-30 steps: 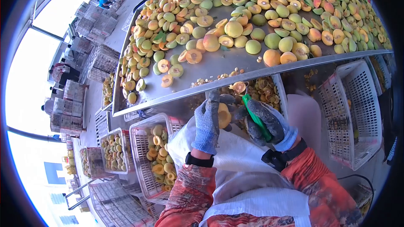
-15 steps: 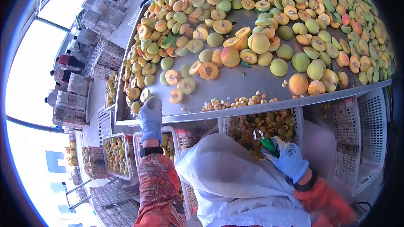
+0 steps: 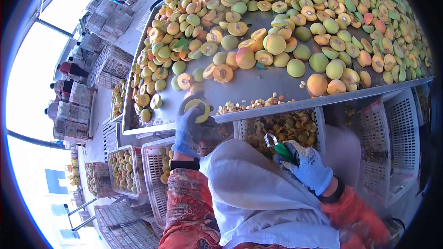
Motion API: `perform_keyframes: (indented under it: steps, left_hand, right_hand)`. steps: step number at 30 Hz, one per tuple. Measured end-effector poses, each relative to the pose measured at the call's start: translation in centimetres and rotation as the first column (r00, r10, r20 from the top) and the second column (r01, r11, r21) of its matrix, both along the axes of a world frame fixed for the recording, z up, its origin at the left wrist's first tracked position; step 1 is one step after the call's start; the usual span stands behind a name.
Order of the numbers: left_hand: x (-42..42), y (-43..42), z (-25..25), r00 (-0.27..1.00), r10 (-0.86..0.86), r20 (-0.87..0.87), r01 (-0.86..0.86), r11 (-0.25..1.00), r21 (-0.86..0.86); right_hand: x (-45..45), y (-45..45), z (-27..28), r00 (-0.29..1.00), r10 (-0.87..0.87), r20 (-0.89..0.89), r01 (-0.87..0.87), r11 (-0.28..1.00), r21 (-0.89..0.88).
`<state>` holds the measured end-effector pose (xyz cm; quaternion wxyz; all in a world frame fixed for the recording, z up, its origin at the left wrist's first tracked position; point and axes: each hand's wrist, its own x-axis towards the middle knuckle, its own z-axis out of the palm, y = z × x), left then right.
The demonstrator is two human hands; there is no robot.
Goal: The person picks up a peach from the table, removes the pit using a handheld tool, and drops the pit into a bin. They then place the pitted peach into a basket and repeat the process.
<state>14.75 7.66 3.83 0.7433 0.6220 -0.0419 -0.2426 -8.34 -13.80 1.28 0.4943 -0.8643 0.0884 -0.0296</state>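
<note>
background: stacked crates (image 3: pixel 110 67) and several people (image 3: pixel 71 70) at far left.
tabletop (image 3: pixel 267 85): metal, heaped with whole and cut fruit (image 3: pixel 276 44); small pale pits (image 3: pixel 258 103) lie along the near edge.
left hand (image 3: pixel 187 124): gloved; grip closed around a fruit half (image 3: pixel 203 115), at the tabletop's near edge.
right hand (image 3: pixel 308 168): gloved; grip wrapped round the green handle of a looped tool (image 3: pixel 282 151), loop end pointing up-left.
lower crate (image 3: pixel 320 127): beneath the near edge, holding fruit pieces.

Two gloved hands (image 3: pixel 186 124) (image 3: pixel 308 165), one tool (image 3: pixel 282 150)
</note>
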Motion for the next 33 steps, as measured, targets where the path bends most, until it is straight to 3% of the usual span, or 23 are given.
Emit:
perform_keyframes:
  steps: [1,2,4,6,7,8,10,13,20,23,24,25,26,27,28,29,31,32,33]
  left_hand:
    - [-1.1,0.6,0.5,1.000,0.001,0.000,-0.001,1.000,-0.003]
    - [-4.5,-0.2,2.0,0.988,-0.023,-0.154,-0.020,0.962,-0.273]
    - [-8.1,-0.8,2.7,0.975,-0.095,-0.203,0.044,0.969,-0.243]
    - [-10.9,-0.9,2.3,0.966,-0.175,-0.190,0.116,0.952,-0.284]
    - [-12.0,-1.0,2.1,0.964,-0.089,-0.252,0.043,0.982,-0.183]
    - [-12.9,-1.1,2.5,0.965,-0.087,-0.249,0.038,0.980,-0.195]
    - [-14.6,-1.2,4.6,0.984,-0.174,-0.047,0.168,0.979,-0.114]
    - [-16.6,-1.0,6.7,0.989,-0.128,-0.073,0.122,0.989,-0.088]
    - [-18.9,-0.7,6.9,0.999,-0.027,0.017,0.027,0.999,0.027]
    - [-19.3,-0.3,6.8,0.999,0.001,-0.034,-0.001,1.000,-0.005]
    - [-19.3,-0.4,6.1,0.997,0.019,0.075,-0.017,0.999,-0.036]
    - [-19.7,-0.7,6.0,0.998,0.063,0.031,-0.061,0.995,-0.074]
    - [-19.7,-0.2,5.9,0.996,0.036,0.079,-0.035,0.999,-0.015]
    - [-19.7,-0.4,5.1,0.960,0.083,0.266,-0.090,0.996,0.015]
    - [-19.8,-0.7,4.5,0.892,0.114,0.437,-0.145,0.989,0.038]
    - [-19.9,-0.7,4.8,0.885,0.142,0.444,-0.176,0.984,0.035]
    - [-20.4,-0.5,5.6,0.928,0.045,0.369,-0.165,0.939,0.301]
    - [-20.2,-0.4,5.1,0.926,0.066,0.373,-0.188,0.934,0.303]
    - [-19.9,-0.4,4.4,0.936,0.052,0.347,-0.166,0.936,0.309]
  right_hand:
    - [0.1,0.2,1.0,0.999,0.008,0.038,-0.006,0.999,-0.050]
    - [0.2,0.6,2.1,0.997,0.019,0.076,-0.011,0.995,-0.100]
    - [0.5,1.5,4.0,0.994,0.074,0.075,-0.058,0.980,-0.192]
    - [0.6,2.3,4.6,0.948,0.197,0.251,-0.077,0.904,-0.420]
    - [0.5,2.6,5.0,0.935,0.241,0.261,-0.080,0.858,-0.507]
    - [0.1,2.8,5.5,0.933,0.250,0.260,-0.084,0.851,-0.518]
    - [-0.4,3.4,6.2,0.920,0.303,0.249,-0.099,0.794,-0.600]
    - [-1.8,3.8,6.3,0.905,0.365,0.220,-0.128,0.725,-0.677]
    - [-3.7,4.5,6.4,0.868,0.464,0.178,-0.214,0.672,-0.709]
    - [-3.8,4.9,7.3,0.906,0.412,0.095,-0.288,0.767,-0.573]
    - [-3.9,5.2,7.2,0.886,0.444,0.134,-0.293,0.761,-0.579]
    - [-4.2,5.4,6.9,0.901,0.392,0.187,-0.259,0.831,-0.493]
    - [-4.3,6.0,6.9,0.914,0.338,0.222,-0.232,0.888,-0.397]
    - [-4.4,6.7,7.5,0.895,0.374,0.242,-0.259,0.880,-0.398]
    - [-4.8,7.4,8.3,0.963,0.267,0.029,-0.269,0.958,0.101]
    - [-4.9,7.8,8.8,0.936,0.262,-0.237,-0.093,0.830,0.550]
    - [-4.8,7.5,8.3,0.905,0.326,-0.272,-0.073,0.750,0.658]
    - [-4.7,7.2,8.2,0.877,0.369,-0.307,-0.017,0.664,0.748]
    - [-4.2,6.4,8.7,0.833,0.433,-0.344,-0.043,0.672,0.740]
